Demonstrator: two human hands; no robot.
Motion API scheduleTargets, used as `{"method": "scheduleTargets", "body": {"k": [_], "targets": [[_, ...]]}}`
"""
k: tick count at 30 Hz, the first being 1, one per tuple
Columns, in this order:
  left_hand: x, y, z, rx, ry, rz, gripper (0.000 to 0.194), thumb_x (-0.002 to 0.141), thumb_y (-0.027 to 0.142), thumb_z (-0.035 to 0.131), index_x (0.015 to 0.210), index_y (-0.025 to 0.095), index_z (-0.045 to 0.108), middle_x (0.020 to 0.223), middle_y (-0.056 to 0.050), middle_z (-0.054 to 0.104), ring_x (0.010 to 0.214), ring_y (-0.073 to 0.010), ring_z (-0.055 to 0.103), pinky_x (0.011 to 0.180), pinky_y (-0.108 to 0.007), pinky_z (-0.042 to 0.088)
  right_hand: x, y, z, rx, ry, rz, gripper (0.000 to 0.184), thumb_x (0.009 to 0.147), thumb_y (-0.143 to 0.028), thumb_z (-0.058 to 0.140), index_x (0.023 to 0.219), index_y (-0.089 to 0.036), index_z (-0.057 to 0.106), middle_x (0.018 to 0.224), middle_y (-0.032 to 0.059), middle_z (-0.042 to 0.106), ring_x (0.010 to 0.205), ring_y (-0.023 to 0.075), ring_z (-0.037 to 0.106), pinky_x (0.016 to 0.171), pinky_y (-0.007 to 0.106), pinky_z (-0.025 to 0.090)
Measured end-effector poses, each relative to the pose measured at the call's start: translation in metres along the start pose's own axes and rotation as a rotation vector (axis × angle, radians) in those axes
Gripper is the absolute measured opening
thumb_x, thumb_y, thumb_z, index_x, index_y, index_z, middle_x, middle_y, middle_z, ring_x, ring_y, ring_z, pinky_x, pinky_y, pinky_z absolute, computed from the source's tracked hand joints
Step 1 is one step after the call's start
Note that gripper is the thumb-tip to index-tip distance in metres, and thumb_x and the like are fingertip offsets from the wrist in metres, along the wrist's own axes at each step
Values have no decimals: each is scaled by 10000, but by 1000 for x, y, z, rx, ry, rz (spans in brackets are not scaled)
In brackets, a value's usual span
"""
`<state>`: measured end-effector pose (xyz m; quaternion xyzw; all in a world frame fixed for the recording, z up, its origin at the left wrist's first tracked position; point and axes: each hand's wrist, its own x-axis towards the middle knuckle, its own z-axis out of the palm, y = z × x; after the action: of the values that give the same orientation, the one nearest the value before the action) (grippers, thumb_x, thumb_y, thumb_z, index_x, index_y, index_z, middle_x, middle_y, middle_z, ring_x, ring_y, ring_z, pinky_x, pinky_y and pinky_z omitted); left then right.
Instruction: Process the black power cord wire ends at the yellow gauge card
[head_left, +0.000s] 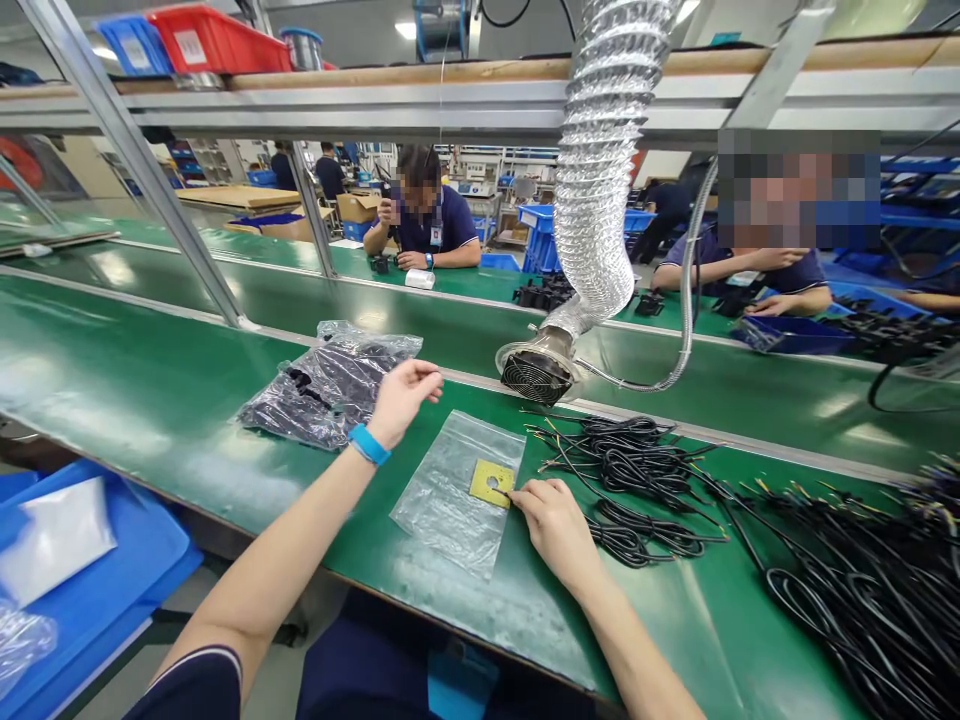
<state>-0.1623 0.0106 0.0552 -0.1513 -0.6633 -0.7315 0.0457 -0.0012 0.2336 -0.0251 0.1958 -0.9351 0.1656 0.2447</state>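
A clear plastic bag lies flat on the green bench, with a yellow square sponge with a round hole on it. At the sponge's right edge is my right hand, thumb and forefinger closed on a small dark tip that I cannot make out. My left hand is raised above the bench, left of the bag's top, fingers drawn together; whether anything is between them is hidden. Behind it rests a clear bag of black parts. Bundled black cables lie to the right of my right hand.
A silver flexible duct hangs down to a fan-like intake just above the bench. More black cables heap up at right. A blue bin stands at lower left. Two co-workers sit across the bench, one a person in navy.
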Motion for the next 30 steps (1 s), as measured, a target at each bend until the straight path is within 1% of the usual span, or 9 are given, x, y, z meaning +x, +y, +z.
{"method": "scheduleTargets", "body": {"k": [2, 4, 6, 9, 12, 17, 21, 26, 30], "targets": [[-5, -12, 27, -216, -159, -179, 328, 666, 345, 784, 871, 124, 654, 720, -24, 663, 619, -113, 613, 604, -245, 492, -1, 2, -1, 83, 96, 79, 285, 989, -208, 428, 987, -193, 712, 794, 60, 634, 710, 178, 552, 669, 308, 446], [-13, -25, 49, -382, -269, -320, 350, 648, 334, 818, 888, 123, 674, 746, -31, 671, 648, -108, 621, 635, -239, 494, -1, 3, -3, 183, 219, 174, 259, 987, -254, 454, 1036, -191, 700, 808, 57, 620, 715, 172, 575, 640, 288, 467], [-22, -37, 64, -495, -325, -390, 348, 646, 312, 836, 906, 128, 693, 783, -36, 675, 681, -104, 624, 675, -237, 495, 2, 3, -6, 275, 326, 258, 240, 977, -264, 476, 1035, -193, 698, 796, 45, 607, 694, 158, 589, 617, 271, 479], [-35, -47, 76, -557, -396, -403, 333, 673, 294, 832, 943, 134, 720, 876, -51, 681, 723, -99, 617, 719, -239, 490, 6, 1, -11, 333, 439, 350, 205, 955, -277, 519, 971, -201, 708, 796, 39, 620, 697, 155, 605, 621, 267, 495], [-47, -50, 80, -542, -484, -411, 346, 705, 307, 817, 994, 136, 734, 873, -53, 677, 733, -105, 609, 741, -253, 485, 8, 0, -13, 330, 507, 380, 179, 935, -274, 549, 951, -202, 713, 796, 37, 631, 700, 155, 610, 626, 268, 503], [-58, -50, 84, -495, -585, -449, 443, 726, 373, 804, 1092, 139, 718, 766, -47, 675, 702, -125, 624, 728, -270, 488, 9, -1, -9, 304, 541, 327, 166, 916, -211, 567, 983, -197, 719, 783, 30, 621, 653, 133, 595, 583, 249, 485], [-62, -50, 85, -498, -582, -466, 488, 727, 400, 799, 1126, 137, 701, 784, -62, 691, 697, -140, 644, 738, -292, 499, 9, 2, -6, 256, 524, 288, 174, 914, -209, 565, 981, -196, 726, 777, 37, 622, 661, 139, 592, 579, 253, 484], [-62, -47, 85, -516, -545, -460, 458, 718, 396, 804, 1083, 136, 711, 793, -60, 686, 703, -140, 642, 741, -298, 510, 7, 4, -4, 176, 478, 260, 200, 939, -227, 529, 989, -189, 719, 766, 48, 624, 666, 149, 595, 599, 274, 490], [-62, -47, 85, -455, -536, -439, 502, 708, 441, 799, 1093, 134, 704, 790, -55, 676, 700, -138, 638, 734, -290, 511, 6, 5, -4, 95, 438, 246, 218, 949, -241, 512, 1004, -196, 718, 759, 49, 626, 654, 146, 582, 597, 279, 478]]}}
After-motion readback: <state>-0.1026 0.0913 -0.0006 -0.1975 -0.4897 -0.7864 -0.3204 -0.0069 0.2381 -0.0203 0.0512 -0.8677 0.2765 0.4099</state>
